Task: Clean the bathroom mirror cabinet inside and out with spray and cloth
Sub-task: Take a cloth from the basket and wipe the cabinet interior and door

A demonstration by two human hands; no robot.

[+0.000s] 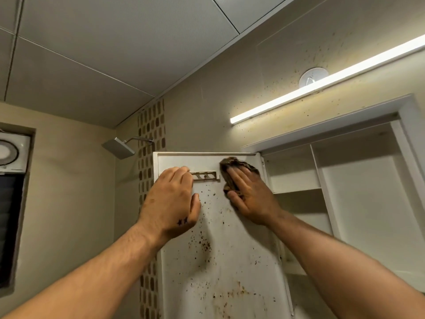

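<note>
- Cabinet (318,173) stands open, shelves bare; its door (232,268) is swung out left, inner face toward the camera.
- Brown specks are scattered over the door's middle and lower part.
- Right hand (251,195) lies flat, fingers straight, pressing a brown cloth (232,162) against the door's top right corner.
- Left hand (170,200) rests on the door near its left edge, thumb on the panel and bent fingertips at the left end of a small rack (205,175); I cannot tell whether they hook it.
</note>
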